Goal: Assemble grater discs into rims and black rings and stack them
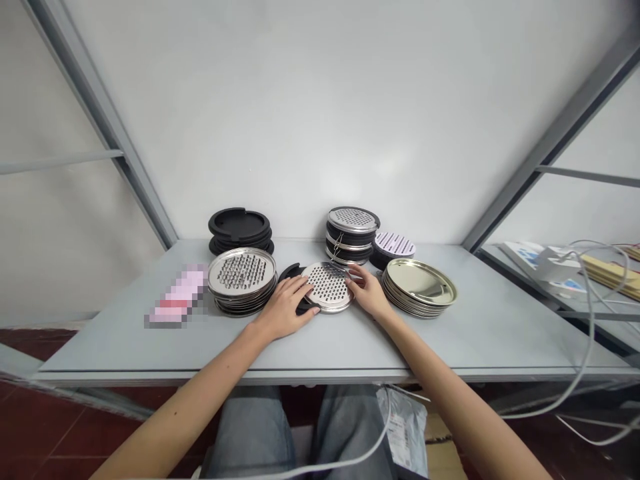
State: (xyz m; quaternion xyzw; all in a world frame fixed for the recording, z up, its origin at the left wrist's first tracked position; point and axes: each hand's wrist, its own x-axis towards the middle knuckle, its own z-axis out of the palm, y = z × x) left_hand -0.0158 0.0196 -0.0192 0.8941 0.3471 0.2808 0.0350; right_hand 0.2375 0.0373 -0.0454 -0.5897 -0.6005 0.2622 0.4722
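A round metal grater disc (329, 288) with rows of raised holes lies in the middle of the table, partly over a black ring holder (294, 271). My left hand (286, 308) is laid across the black ring holder, gripping it with fingertips at the disc's left edge and thumb toward me. At the disc's right edge, my right hand (369, 291) holds the rim with bent fingers. Beside my left hand stands a stack of grater discs (242, 273). A stack of shiny gold-toned round lids (421, 283) is right of my right hand.
Black ring holders (240, 227) are piled at the back left. Assembled graters (353, 230) stack at the back, beside a black round piece with a striped top (395, 245). A blurred pink item (180, 293) lies left. White cables (593, 320) hang at the right.
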